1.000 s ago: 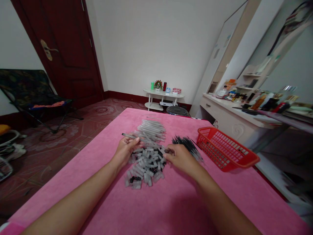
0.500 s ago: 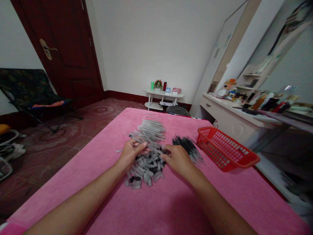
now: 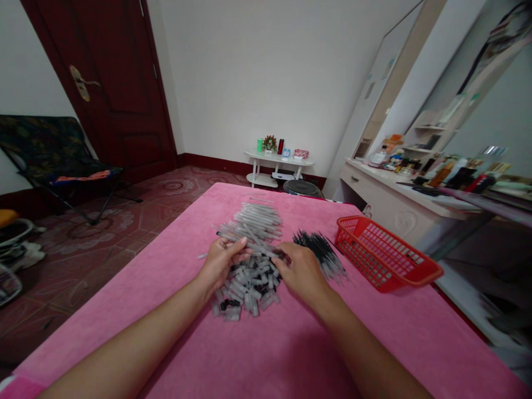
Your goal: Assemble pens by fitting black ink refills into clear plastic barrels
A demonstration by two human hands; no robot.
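My left hand (image 3: 224, 257) is closed on a clear pen (image 3: 262, 249), thumb pressed along the barrel. At the pen's other end, the fingers of my right hand (image 3: 301, 269) pinch it; what exactly lies under those fingertips is hidden. Below both hands spreads a heap of clear pen caps (image 3: 249, 285) with some black pieces among them. Clear pen barrels (image 3: 260, 219) lie stacked just beyond the hands. To the right of my right hand is a pile of thin black-tipped ink refills (image 3: 320, 252).
A red plastic basket (image 3: 386, 257) stands at the right edge of the pink-covered table (image 3: 233, 354). Past the table are a small white shelf stand (image 3: 278, 158), a folding chair (image 3: 62, 160) at left and a dresser (image 3: 399, 194) with bottles at right.
The pen between my hands has tipped slightly and sits a little lower. Both hands keep nearly the same places, and the piles look the same.
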